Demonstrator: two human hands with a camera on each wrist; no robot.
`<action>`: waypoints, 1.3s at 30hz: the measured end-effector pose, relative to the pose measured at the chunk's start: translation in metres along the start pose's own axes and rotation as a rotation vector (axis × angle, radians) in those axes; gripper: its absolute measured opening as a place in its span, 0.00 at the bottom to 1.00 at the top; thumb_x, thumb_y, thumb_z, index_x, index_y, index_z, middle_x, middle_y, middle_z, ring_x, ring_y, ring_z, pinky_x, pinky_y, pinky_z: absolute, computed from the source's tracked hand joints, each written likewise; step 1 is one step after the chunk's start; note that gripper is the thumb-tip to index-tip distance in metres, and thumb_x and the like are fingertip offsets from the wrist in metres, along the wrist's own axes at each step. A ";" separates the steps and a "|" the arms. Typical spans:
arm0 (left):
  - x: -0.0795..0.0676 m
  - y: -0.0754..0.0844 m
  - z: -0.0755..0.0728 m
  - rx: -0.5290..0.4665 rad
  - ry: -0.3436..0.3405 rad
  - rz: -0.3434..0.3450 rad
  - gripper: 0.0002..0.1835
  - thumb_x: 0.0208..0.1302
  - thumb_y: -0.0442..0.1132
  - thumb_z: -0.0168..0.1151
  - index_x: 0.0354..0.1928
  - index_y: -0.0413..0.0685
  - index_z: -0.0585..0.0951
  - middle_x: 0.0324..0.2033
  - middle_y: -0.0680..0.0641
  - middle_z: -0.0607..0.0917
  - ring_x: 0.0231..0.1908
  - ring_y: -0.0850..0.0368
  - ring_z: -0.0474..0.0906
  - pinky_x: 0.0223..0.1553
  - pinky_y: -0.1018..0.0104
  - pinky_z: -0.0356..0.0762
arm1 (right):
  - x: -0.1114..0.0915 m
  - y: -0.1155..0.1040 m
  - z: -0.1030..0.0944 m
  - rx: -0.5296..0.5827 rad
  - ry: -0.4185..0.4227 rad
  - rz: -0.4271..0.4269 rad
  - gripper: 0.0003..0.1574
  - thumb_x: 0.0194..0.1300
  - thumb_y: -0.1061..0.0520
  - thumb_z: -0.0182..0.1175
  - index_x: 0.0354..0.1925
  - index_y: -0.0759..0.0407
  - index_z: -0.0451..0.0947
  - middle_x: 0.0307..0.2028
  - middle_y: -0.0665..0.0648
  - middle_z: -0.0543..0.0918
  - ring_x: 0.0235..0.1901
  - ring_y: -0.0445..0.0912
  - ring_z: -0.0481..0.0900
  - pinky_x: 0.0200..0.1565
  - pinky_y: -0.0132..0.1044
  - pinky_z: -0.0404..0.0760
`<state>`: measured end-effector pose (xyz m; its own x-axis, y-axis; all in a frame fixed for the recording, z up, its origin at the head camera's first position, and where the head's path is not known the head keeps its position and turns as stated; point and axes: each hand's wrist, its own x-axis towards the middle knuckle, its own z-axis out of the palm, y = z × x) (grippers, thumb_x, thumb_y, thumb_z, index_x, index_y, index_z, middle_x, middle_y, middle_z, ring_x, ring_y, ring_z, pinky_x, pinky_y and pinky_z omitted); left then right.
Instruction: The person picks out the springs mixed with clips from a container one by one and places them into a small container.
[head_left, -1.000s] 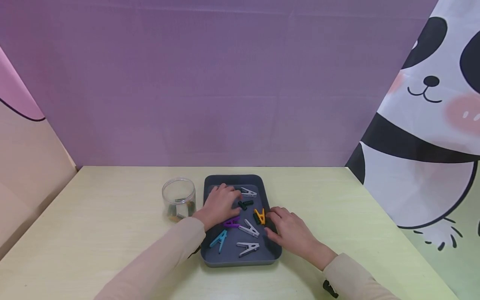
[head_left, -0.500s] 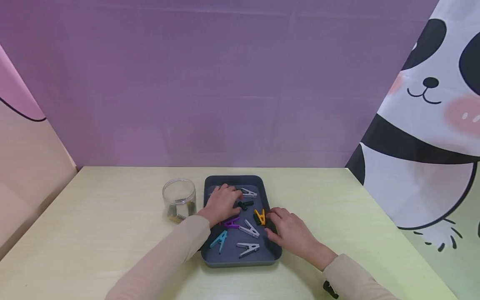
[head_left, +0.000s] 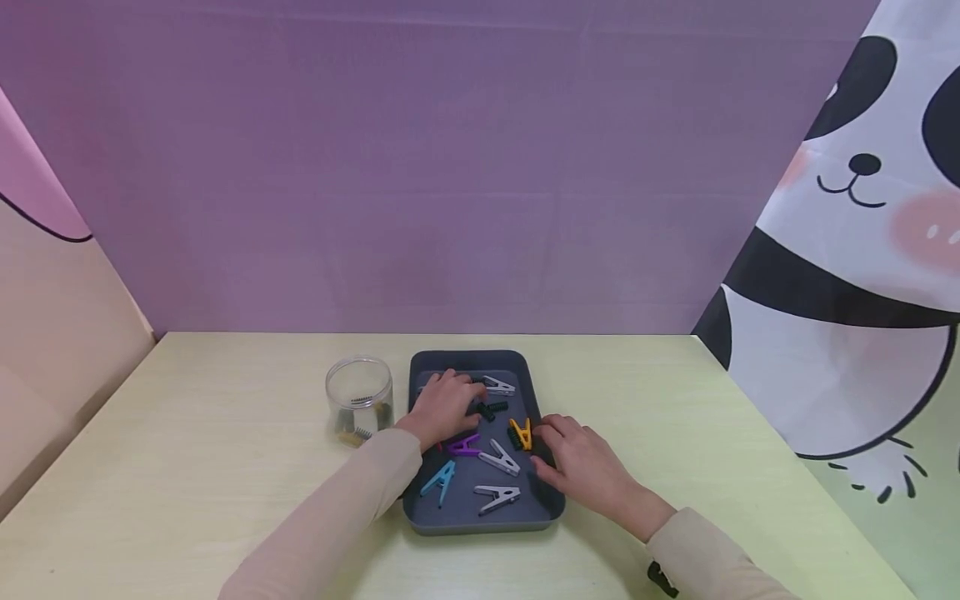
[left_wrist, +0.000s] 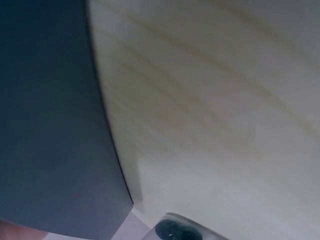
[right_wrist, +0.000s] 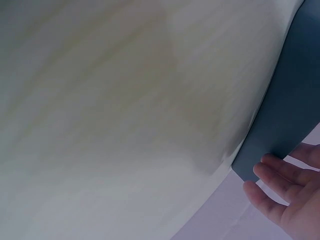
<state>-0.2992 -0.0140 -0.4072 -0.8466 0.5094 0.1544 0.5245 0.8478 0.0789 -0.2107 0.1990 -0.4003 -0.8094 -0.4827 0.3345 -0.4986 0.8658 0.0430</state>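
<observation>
In the head view, a dark grey tray (head_left: 480, 527) holds several plastic clothespins, among them a blue one (head_left: 438, 481), a purple one (head_left: 464, 447), a yellow one (head_left: 521, 433) and a grey one (head_left: 498, 499). Small dark green ridged pieces (head_left: 497, 407) lie between them. My left hand (head_left: 444, 410) reaches palm down into the tray, thumb apart from the fingers; what lies under its palm is hidden. My right hand (head_left: 588, 467) rests at the tray's right rim, thumb over the inside. In the right wrist view, relaxed fingers (right_wrist: 277, 182) lie by the tray's outer wall.
Left of the tray stands a clear round jar (head_left: 358, 400) with small green and brown toothed pieces in it. The pale wooden table (head_left: 225, 442) ends at a purple backdrop (head_left: 450, 208). A panda-printed sheet (head_left: 855, 275) hangs on the right.
My left forearm has shifted slightly to the right, while the hand stays over the same part of the tray. The right hand, tray and clothespins look unmoved.
</observation>
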 end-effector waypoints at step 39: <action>-0.013 -0.006 -0.013 0.017 0.054 0.089 0.08 0.56 0.48 0.62 0.38 0.64 0.81 0.39 0.58 0.82 0.40 0.56 0.71 0.46 0.57 0.70 | 0.000 0.001 0.000 -0.010 -0.001 0.000 0.23 0.54 0.47 0.62 0.42 0.61 0.77 0.43 0.57 0.78 0.43 0.48 0.76 0.39 0.41 0.78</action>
<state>-0.2903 -0.0270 -0.3973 -0.7905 0.5742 0.2129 0.5951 0.8024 0.0455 -0.2108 0.1997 -0.4007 -0.8096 -0.4830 0.3337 -0.4956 0.8670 0.0525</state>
